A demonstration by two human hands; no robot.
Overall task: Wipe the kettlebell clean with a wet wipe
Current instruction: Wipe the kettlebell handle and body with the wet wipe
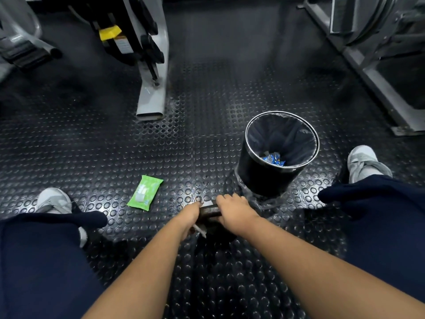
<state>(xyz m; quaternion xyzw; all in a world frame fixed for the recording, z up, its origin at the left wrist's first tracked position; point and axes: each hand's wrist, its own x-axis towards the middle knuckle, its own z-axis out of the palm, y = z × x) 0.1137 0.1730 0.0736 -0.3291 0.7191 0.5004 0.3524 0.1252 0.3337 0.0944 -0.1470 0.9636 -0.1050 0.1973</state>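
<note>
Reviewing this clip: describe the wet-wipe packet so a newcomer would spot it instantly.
Start at the round black bin on the studded rubber floor. To its left, between the left hand and the left shoe, a flat packet lies alone. It is the only bright green thing on the dark floor.

- Green wipes pack [145, 192], lying on the floor [92, 146]: there's a white label patch with print on its face, but it's too small and blurred to read.
- Sticker [123, 44] on the weight machine [151, 95], just under the yellow tab [110, 33]: it has lines of print I can't make out.
- Blue wrapper [273, 158] in the bin [248, 125]: pale markings, but no legible word.
- No word, number or brand reads clearly from here.
</note>
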